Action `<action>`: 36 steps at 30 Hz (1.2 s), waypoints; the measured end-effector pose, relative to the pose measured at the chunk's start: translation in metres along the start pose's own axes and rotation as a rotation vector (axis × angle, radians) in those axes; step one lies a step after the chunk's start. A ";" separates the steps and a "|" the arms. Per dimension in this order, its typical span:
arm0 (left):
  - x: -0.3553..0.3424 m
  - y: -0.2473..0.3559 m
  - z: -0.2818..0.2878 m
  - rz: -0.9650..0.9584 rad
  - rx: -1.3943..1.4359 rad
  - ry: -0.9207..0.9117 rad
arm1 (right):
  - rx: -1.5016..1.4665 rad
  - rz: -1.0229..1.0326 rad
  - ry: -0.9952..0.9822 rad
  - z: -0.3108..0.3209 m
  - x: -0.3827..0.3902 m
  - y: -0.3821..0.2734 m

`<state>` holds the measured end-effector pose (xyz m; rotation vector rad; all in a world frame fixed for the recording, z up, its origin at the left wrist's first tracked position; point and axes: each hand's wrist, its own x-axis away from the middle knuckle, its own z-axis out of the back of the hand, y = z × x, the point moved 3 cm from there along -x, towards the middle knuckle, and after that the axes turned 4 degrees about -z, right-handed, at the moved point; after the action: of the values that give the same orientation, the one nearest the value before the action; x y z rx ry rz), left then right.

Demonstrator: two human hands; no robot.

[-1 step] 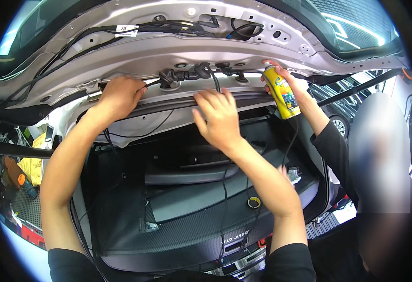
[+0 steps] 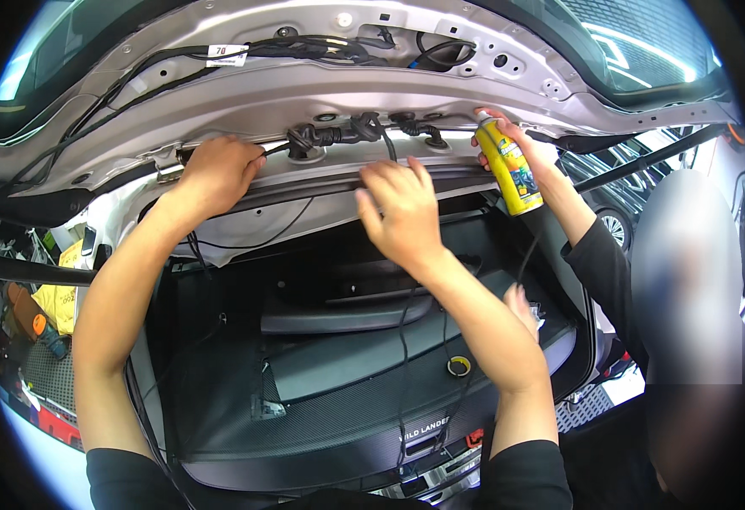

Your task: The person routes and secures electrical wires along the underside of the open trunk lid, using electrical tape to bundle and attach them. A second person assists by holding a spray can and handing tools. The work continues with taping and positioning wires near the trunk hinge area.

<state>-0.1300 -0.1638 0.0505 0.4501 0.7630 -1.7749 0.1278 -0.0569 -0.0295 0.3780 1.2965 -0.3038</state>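
Observation:
My left hand (image 2: 223, 174) is closed at the left side of the raised tailgate's lower joint. A black cable (image 2: 277, 150) runs from its fingertips to a rubber grommet (image 2: 306, 143). My right hand (image 2: 402, 204) is in the middle, half curled, thumb apart from the fingers. It covers part of a thin black cable (image 2: 389, 146) that drops from a second grommet (image 2: 365, 127); whether the fingers touch it is hidden. On the right, a co-worker's hand (image 2: 525, 140) grips a yellow spray can (image 2: 511, 170), tilted near the tailgate's joint.
Below lies the dark boot floor (image 2: 330, 425), with a roll of tape (image 2: 458, 366) and loose cables (image 2: 404, 357) on it. Another hand of the co-worker (image 2: 521, 310) is beside my right forearm. Wiring (image 2: 304, 51) runs along the tailgate (image 2: 219, 93). Gas struts (image 2: 32, 270) flank the opening.
My right hand has shifted slightly right and its fingers have curled in. The co-worker's lower hand has moved up a little. My left hand and the spray can stay in place.

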 end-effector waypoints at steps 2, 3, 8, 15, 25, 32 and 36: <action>-0.005 0.001 -0.005 -0.050 0.015 0.053 | -0.002 -0.001 -0.018 0.007 -0.005 0.016; -0.008 0.003 -0.009 -0.055 0.005 0.068 | 0.007 0.035 -0.013 0.008 -0.008 0.018; -0.039 0.021 -0.024 0.158 0.076 -0.104 | -0.123 -0.099 -0.003 -0.003 -0.026 0.031; -0.045 -0.019 -0.042 0.477 0.757 -0.248 | -0.102 -0.278 -0.060 -0.023 -0.057 0.040; -0.055 -0.023 -0.038 0.636 1.161 -0.443 | 0.140 -0.231 -0.181 -0.046 -0.065 0.001; -0.047 -0.023 -0.041 0.631 1.199 -0.367 | 0.097 -0.434 -0.274 -0.063 -0.075 -0.016; -0.047 -0.023 -0.037 0.592 1.197 -0.331 | -0.002 -0.400 -0.145 -0.070 -0.069 -0.008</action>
<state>-0.1385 -0.1008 0.0599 0.9918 -0.7049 -1.4915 0.0466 -0.0331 0.0210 0.0887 1.2230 -0.6552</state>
